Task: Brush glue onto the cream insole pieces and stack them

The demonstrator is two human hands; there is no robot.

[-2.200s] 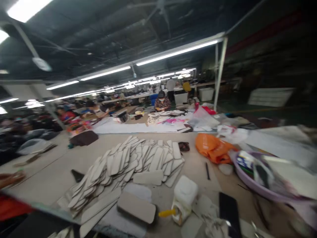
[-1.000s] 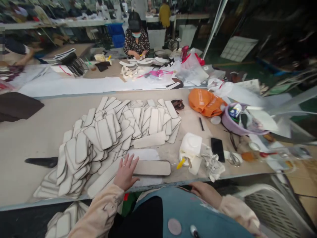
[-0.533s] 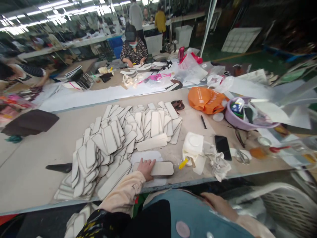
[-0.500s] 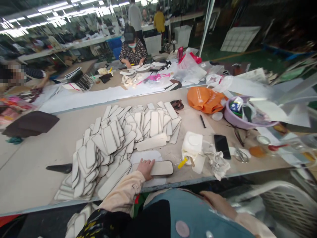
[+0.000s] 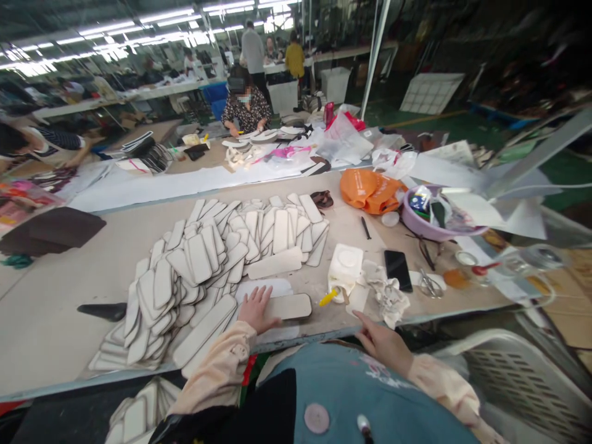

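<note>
My left hand (image 5: 256, 309) lies flat with its fingers spread on a beige oblong pad (image 5: 289, 306) near the table's front edge. That pad rests on a white cut sheet (image 5: 263, 288). My right hand (image 5: 380, 344) hovers at the front edge of the table, fingers loosely stretched toward the crumpled white cloth (image 5: 388, 295), holding nothing. A large fanned heap of cream oblong pads (image 5: 217, 253) covers the table to the left of my left hand. A white glue jug (image 5: 343, 266) with a yellow-handled brush (image 5: 328, 297) stands between my hands.
A black phone (image 5: 398, 269), scissors (image 5: 430, 285), a black pen (image 5: 365, 227), an orange bag (image 5: 367, 190) and a lilac basin (image 5: 419, 225) crowd the right side. A dark blade-like piece (image 5: 104, 310) lies left. A seated person (image 5: 245, 108) works at the far table. White plastic chair (image 5: 504, 382) at right.
The view swung down from the ceiling to the table. My left hand settled on the beige pad and spread its fingers. My right hand rose from my lap to the table edge.
</note>
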